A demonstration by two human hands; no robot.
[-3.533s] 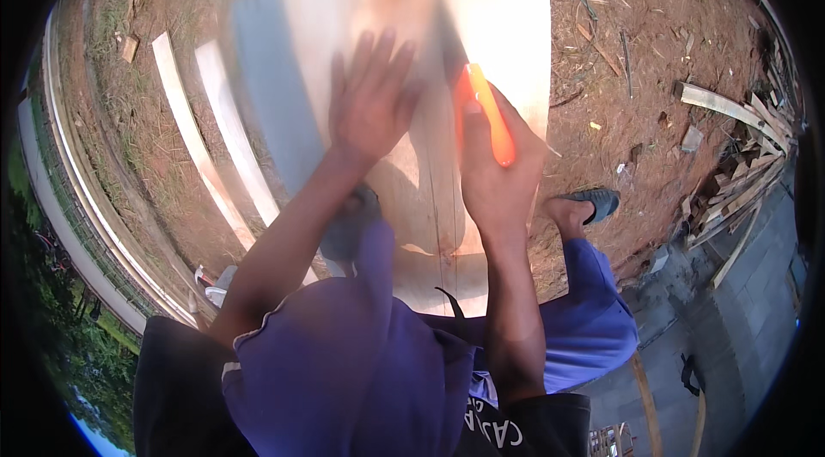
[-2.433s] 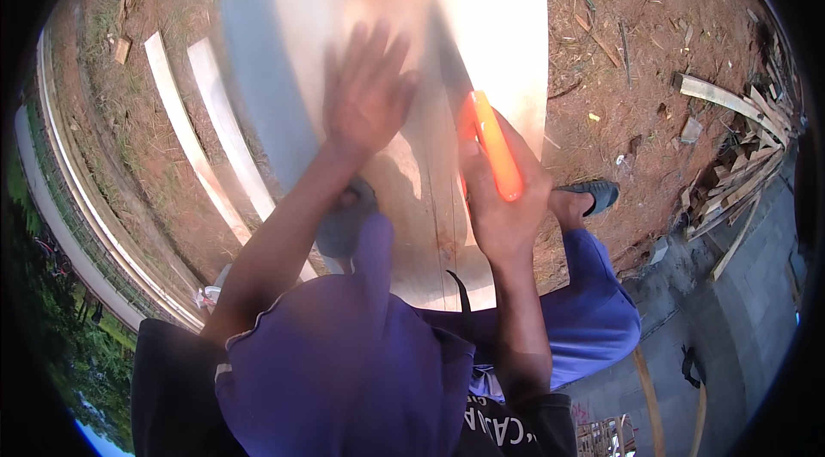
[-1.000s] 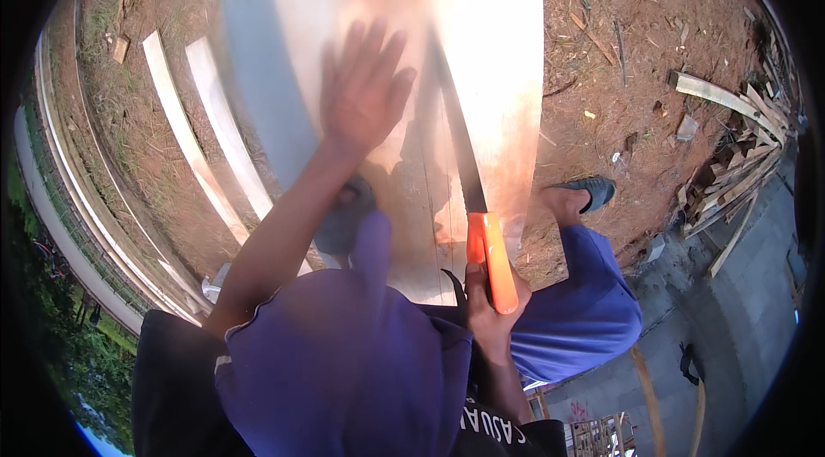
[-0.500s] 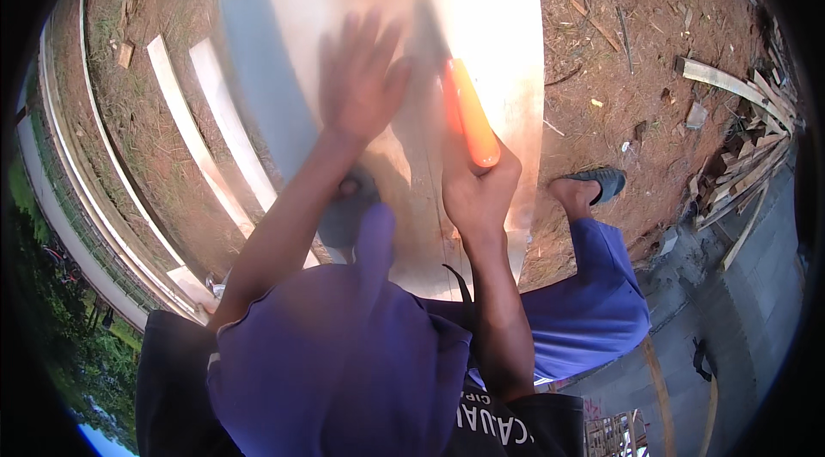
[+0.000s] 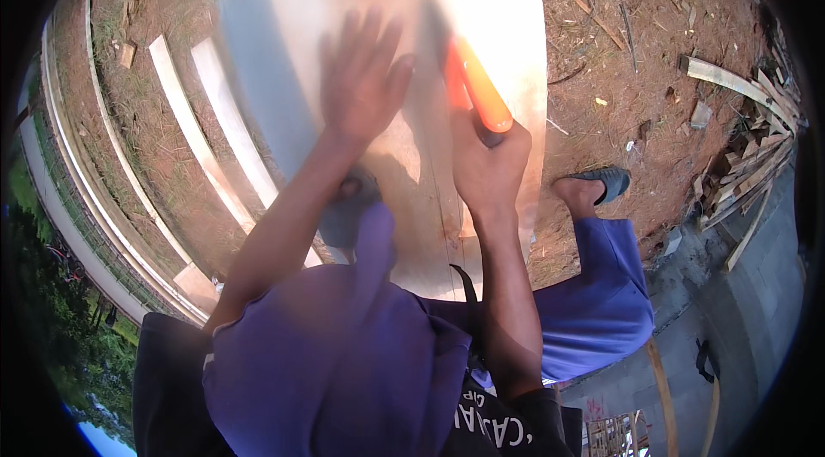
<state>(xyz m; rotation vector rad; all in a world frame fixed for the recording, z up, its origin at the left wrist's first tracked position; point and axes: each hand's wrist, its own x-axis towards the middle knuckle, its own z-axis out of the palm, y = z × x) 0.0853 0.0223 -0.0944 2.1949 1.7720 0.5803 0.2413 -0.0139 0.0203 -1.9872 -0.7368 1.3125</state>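
Observation:
My right hand (image 5: 490, 160) is wrapped round the orange handle (image 5: 483, 87) of what looks like a handsaw; its blade is lost in glare and shadow. Beneath it lies a wide pale plywood sheet (image 5: 412, 246), with a thin dark line running along it toward me. My left hand (image 5: 365, 79) rests flat on the sheet, fingers spread, left of the saw. My sandalled left foot (image 5: 348, 208) is on the sheet too, below the left hand. A blurred patch covers part of the view near the left hand.
Long pale wood strips (image 5: 202, 130) lie on the ground at left. My right foot in a dark sandal (image 5: 610, 184) stands on the brown soil. A heap of scrap wood (image 5: 752, 165) lies at far right, beside a grey concrete surface (image 5: 730, 311).
My right hand and the orange handle have moved forward and slightly right along the sheet. The left hand has stayed in place.

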